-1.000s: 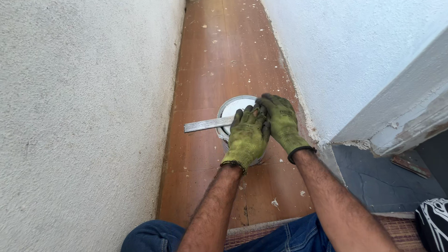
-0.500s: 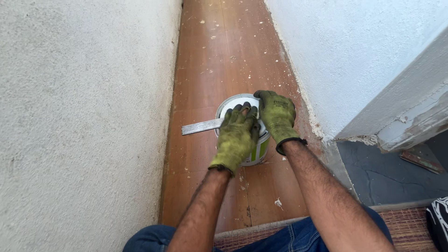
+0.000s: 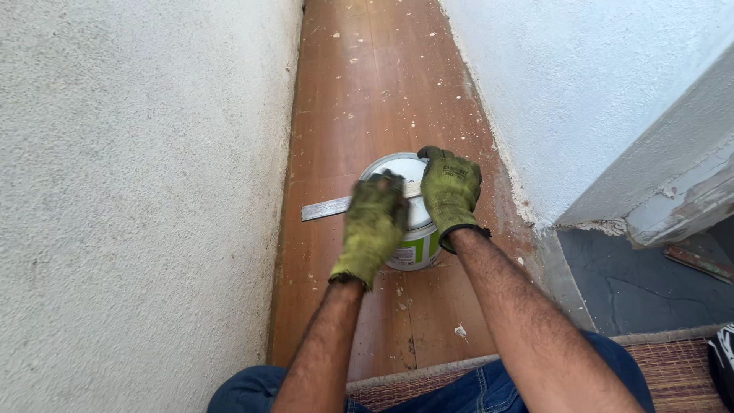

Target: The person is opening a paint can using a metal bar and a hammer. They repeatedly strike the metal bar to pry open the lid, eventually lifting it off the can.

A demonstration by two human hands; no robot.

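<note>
Head: metal strip (image 3: 325,207) pointing left, near-horizontal.

We note soiled yellow-green knit gloves on left hand (image 3: 372,229) and right hand (image 3: 449,193), bare forearms, blue jeans (image 3: 489,386).

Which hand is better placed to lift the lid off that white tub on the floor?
Probably the left hand: it lies across the lid, by the flat metal blade. The right hand grips the white tub's far side, steadying it.
</note>
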